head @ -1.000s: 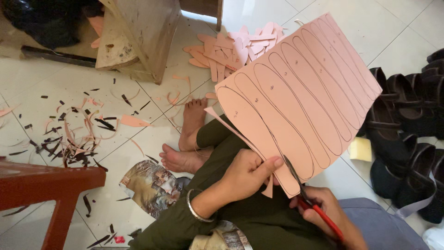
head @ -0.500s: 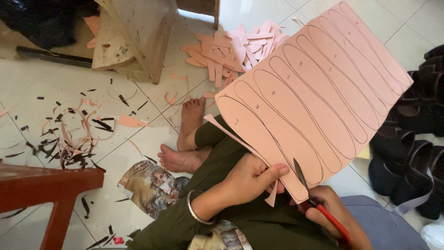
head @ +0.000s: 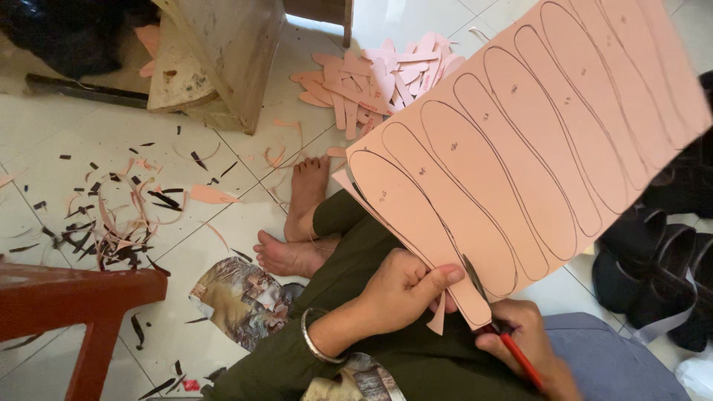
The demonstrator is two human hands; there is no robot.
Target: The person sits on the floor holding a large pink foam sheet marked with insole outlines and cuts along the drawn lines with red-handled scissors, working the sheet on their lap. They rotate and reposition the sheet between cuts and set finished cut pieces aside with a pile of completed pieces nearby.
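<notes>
Mid-cut: left hand [head: 401, 293] pinches pink sheet [head: 520, 148], right hand [head: 520, 341] clenches red-handled scissors [head: 497, 327]; next, prob. follow insole outline w/ blades.

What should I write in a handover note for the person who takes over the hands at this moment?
Left hand: pinches the near edge of the pink sheet, holding it up.
Right hand: grips red-handled scissors, blades in the sheet's lower edge beside the nearest outline.
Sheet: many sole outlines drawn on it, all of them uncut except the nearest, partly cut around.
Done: a pile of cut soles lies on the floor ahead; trimmings scattered to the left.
Left: finish this outline, then the rest.
</notes>
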